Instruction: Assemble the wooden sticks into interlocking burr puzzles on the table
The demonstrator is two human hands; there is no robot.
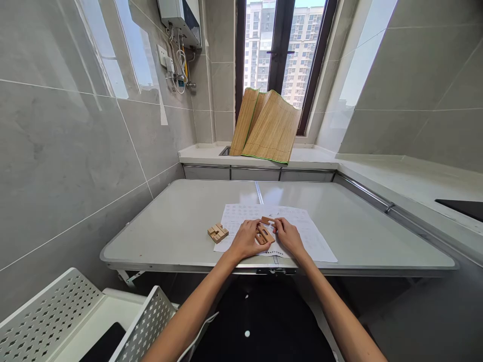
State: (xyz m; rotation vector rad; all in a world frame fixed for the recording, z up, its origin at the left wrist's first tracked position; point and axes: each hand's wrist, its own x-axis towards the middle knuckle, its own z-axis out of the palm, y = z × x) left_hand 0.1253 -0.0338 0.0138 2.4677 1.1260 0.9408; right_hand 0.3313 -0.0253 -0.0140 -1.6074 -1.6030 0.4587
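Observation:
Over a white printed sheet (pixel 313 236), my left hand (pixel 248 238) grips a small brown wooden puzzle frame (pixel 267 234) with slots in it, thumb along the near side and fingers on the far side. My right hand (pixel 288 235) is closed on a short notched wooden puzzle piece (pixel 267 220), which reaches left just above the frame. Whether piece and frame touch, I cannot tell. To the left of my left hand, a lighter block of fitted wooden pieces (pixel 218 233) sits at the paper's left edge.
The paper lies on a white folding table (pixel 181 221) with a seam down its middle. A counter (pixel 377 171) borders the table at the back and right. Bamboo mats (pixel 271 128) lean against the window. A white perforated basket (pixel 56 306) stands at lower left.

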